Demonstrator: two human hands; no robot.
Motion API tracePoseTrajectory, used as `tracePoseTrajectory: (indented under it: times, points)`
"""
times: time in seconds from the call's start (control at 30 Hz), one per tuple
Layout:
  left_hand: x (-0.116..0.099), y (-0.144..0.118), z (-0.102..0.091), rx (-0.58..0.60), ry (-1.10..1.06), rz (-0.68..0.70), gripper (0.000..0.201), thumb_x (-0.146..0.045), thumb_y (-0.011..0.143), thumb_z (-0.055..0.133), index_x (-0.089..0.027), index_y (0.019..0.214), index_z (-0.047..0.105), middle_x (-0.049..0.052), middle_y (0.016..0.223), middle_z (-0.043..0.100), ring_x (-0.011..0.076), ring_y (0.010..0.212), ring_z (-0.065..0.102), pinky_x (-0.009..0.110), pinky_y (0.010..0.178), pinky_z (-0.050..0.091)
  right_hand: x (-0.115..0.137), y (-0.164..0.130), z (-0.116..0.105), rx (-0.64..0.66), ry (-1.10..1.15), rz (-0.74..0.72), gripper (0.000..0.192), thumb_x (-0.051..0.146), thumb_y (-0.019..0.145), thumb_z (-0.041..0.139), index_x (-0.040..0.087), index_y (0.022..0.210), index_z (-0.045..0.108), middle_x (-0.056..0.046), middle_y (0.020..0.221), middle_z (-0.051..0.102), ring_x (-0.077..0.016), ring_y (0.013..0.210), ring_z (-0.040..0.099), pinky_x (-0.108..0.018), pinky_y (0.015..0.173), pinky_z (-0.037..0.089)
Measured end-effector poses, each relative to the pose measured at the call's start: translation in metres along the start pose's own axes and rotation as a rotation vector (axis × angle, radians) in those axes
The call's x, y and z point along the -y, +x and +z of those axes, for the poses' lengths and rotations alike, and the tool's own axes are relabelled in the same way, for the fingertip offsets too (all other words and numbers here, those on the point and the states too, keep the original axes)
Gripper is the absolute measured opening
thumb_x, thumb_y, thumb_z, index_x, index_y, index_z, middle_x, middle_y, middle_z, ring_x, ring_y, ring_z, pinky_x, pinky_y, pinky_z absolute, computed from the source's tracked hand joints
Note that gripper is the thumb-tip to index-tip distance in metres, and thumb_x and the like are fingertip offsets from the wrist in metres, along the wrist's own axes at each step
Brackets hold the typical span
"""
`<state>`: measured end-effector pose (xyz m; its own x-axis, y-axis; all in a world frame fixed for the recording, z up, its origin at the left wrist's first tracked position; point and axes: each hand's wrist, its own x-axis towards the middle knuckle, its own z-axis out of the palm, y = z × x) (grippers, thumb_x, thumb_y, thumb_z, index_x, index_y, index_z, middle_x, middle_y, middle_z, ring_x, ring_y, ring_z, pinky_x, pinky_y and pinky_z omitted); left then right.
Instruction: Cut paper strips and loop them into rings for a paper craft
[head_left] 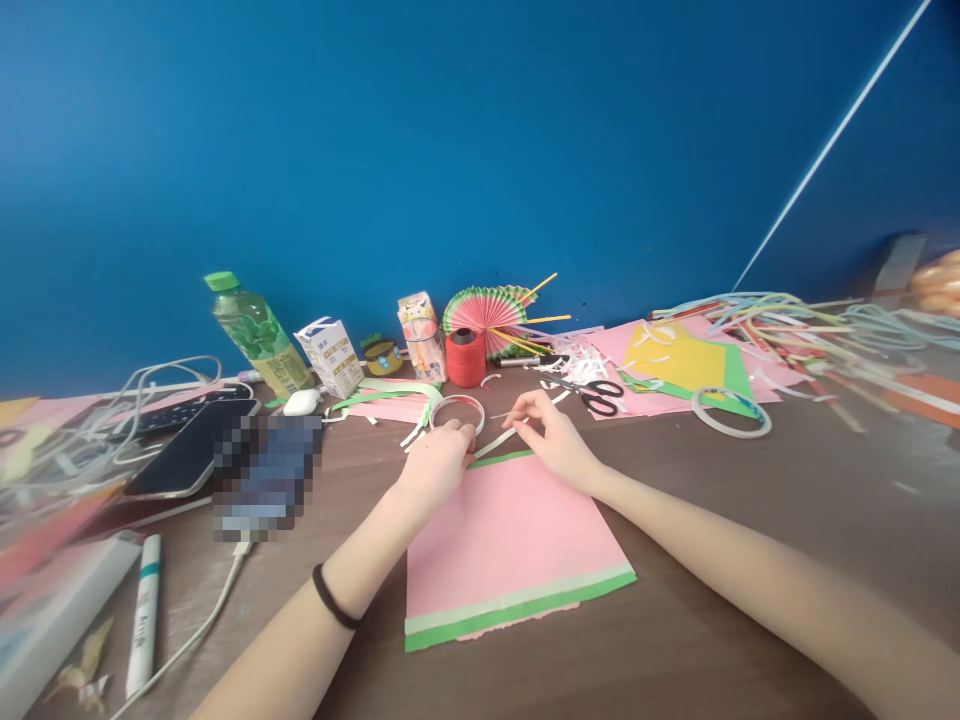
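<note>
While a white strip (pixel 495 441) runs slantwise between them, the left hand (pixel 439 462) is curled shut over its near end and the right hand (pixel 551 435) pinches its far end in the fingertips. Both hands rest at the far edge of a pink sheet (pixel 506 535) with green borders. Just beyond the left hand lies a tape roll (pixel 457 412); past the right hand, scissors (pixel 604 398). Behind stands a red spool (pixel 466 358).
</note>
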<state>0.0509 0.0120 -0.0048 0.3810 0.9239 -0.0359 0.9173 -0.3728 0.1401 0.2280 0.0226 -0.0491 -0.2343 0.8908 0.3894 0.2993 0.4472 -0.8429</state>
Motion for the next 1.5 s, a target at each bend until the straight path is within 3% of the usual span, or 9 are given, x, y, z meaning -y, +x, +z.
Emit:
tracePoseTrajectory:
  times: [0.13,0.23,0.43,0.67,0.93,1.03,1.27,1.37,1.5]
  points:
    - [0.004,0.001,0.003,-0.021,-0.057,0.036,0.009,-0.013,0.074,0.047,-0.018,0.076,0.054,0.004,0.079,0.056,0.0177,0.074,0.054,0.026,0.060,0.036,-0.006,0.002,-0.001,0.103,-0.163,-0.069,0.027,0.010,0.072,0.047,0.023,0.094,0.039,-0.004,0.097,0.058,-0.0183,0.097,0.053,-0.038,0.085,0.037]
    - [0.007,0.002,0.005,-0.039,-0.098,0.042,0.009,-0.013,0.073,0.048,-0.018,0.077,0.054,0.004,0.079,0.056,0.0179,0.073,0.054,0.026,0.059,0.037,-0.008,0.003,-0.002,0.146,-0.234,-0.085,0.029,0.006,0.071,0.045,0.023,0.094,0.039,-0.003,0.091,0.057,-0.0179,0.092,0.052,-0.037,0.083,0.037]
    - [0.014,0.003,0.009,-0.054,-0.186,0.077,0.015,-0.009,0.071,0.044,-0.017,0.078,0.054,0.006,0.080,0.057,0.0173,0.070,0.054,0.027,0.061,0.039,-0.008,0.004,-0.003,0.137,-0.281,-0.113,0.028,0.003,0.071,0.039,0.022,0.091,0.036,-0.001,0.079,0.051,-0.0156,0.077,0.050,-0.033,0.075,0.039]
    - [0.011,0.005,0.004,-0.055,-0.310,0.118,0.019,-0.017,0.075,0.040,-0.017,0.074,0.060,0.006,0.081,0.062,0.0200,0.077,0.055,0.029,0.067,0.040,-0.008,0.004,-0.004,0.103,-0.209,-0.121,0.025,0.006,0.073,0.038,0.022,0.092,0.034,0.000,0.078,0.049,-0.0153,0.078,0.051,-0.033,0.076,0.040]
    - [0.013,0.008,0.002,0.194,-0.772,-0.007,0.031,-0.032,0.077,0.039,-0.016,0.085,0.064,0.005,0.080,0.066,0.0133,0.066,0.054,0.023,0.058,0.040,-0.010,0.005,-0.006,0.053,-0.128,-0.130,0.031,0.006,0.074,0.037,0.022,0.100,0.035,0.000,0.078,0.047,-0.0140,0.074,0.051,-0.032,0.075,0.041]
    - [0.019,0.010,0.001,0.226,-0.842,-0.033,0.033,-0.034,0.075,0.042,-0.014,0.089,0.064,0.006,0.081,0.067,0.0116,0.064,0.053,0.021,0.054,0.037,-0.010,0.005,-0.007,0.038,-0.087,-0.132,0.034,0.006,0.074,0.036,0.023,0.103,0.034,-0.001,0.083,0.047,-0.0128,0.073,0.051,-0.031,0.073,0.042]
    - [0.020,0.004,-0.015,0.489,-0.887,0.067,0.029,-0.025,0.069,0.046,-0.016,0.089,0.065,0.005,0.080,0.069,0.0118,0.069,0.054,0.019,0.052,0.035,-0.006,0.004,-0.009,0.059,-0.089,-0.156,0.035,0.006,0.076,0.033,0.023,0.106,0.031,0.000,0.079,0.050,-0.0126,0.068,0.050,-0.029,0.067,0.040]
    - [0.022,0.004,-0.014,0.503,-0.914,0.019,0.031,-0.024,0.066,0.048,-0.016,0.092,0.063,0.006,0.090,0.068,0.0117,0.070,0.055,0.020,0.057,0.039,-0.004,0.004,-0.009,0.069,-0.038,-0.164,0.033,0.006,0.077,0.033,0.023,0.105,0.029,0.001,0.075,0.050,-0.0130,0.068,0.050,-0.027,0.064,0.039]
    - [0.027,0.008,-0.009,0.405,-1.066,-0.164,0.034,-0.026,0.066,0.047,-0.014,0.096,0.058,0.008,0.091,0.066,0.0122,0.068,0.058,0.024,0.060,0.044,-0.003,0.003,-0.007,0.039,0.022,-0.169,0.030,0.007,0.079,0.033,0.023,0.103,0.029,0.001,0.076,0.050,-0.0134,0.070,0.050,-0.028,0.065,0.039]
